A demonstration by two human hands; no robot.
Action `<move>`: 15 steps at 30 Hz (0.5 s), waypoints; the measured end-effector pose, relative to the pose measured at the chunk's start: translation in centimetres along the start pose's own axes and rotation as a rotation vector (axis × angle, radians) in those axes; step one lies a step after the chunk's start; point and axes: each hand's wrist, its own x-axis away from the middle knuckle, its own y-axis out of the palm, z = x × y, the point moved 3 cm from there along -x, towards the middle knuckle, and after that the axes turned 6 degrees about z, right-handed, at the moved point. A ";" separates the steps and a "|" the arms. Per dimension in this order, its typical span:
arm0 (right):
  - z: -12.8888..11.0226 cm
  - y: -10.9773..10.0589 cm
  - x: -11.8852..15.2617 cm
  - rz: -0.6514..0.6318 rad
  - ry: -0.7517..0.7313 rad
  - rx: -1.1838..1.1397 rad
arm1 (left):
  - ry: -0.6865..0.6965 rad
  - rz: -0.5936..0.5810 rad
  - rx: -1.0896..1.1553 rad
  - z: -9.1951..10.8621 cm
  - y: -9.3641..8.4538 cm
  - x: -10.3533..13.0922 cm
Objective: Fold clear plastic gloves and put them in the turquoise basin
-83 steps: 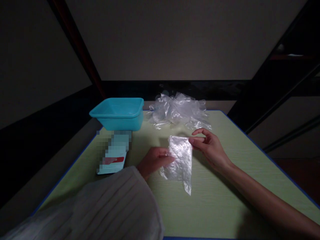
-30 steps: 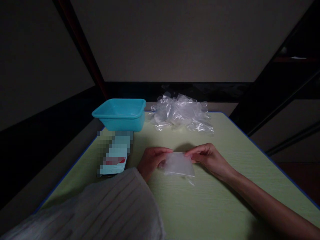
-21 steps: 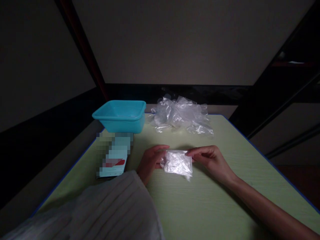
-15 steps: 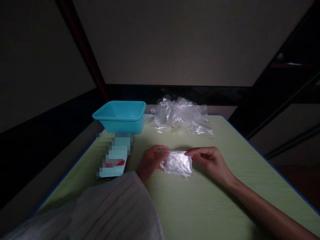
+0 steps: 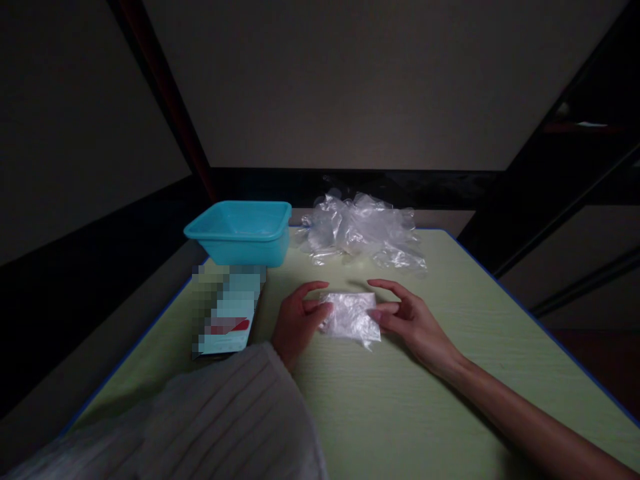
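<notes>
A small folded piece of clear plastic (image 5: 350, 316), looking like a flattened bag, is between my hands over the table. My left hand (image 5: 300, 320) has its thumb on the left end, with the index finger raised beyond the top edge. At the right end, my right hand (image 5: 415, 327) grips the plastic with its thumb and a finger behind, its index finger lifted off. A loose corner hangs at the lower right of the fold. Fingers under the plastic are hidden. Farther back lies a heap of crumpled clear plastic bags (image 5: 363, 230).
A turquoise plastic basin (image 5: 240, 250) stands at the table's back left. In front of it lies a partly blurred, phone-like flat object (image 5: 233, 320) with a light face. The pale green table (image 5: 380, 427) has a blue edge. A wall rises behind.
Both index fingers have lifted from the plastic's top edge and spread upward. The folded plastic has shifted slightly left and away from me. The basin, heap and flat object stay put.
</notes>
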 end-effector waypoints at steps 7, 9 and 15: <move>-0.3 0.0 -0.1 0.052 -0.049 0.047 | -0.019 -0.094 0.116 0.4 0.3 0.4; -0.5 -0.2 -0.1 0.070 -0.063 0.055 | -0.026 -0.149 0.134 0.4 0.5 0.5; -0.7 -0.2 0.1 0.069 -0.123 0.116 | 0.011 -0.238 0.073 0.1 0.6 0.5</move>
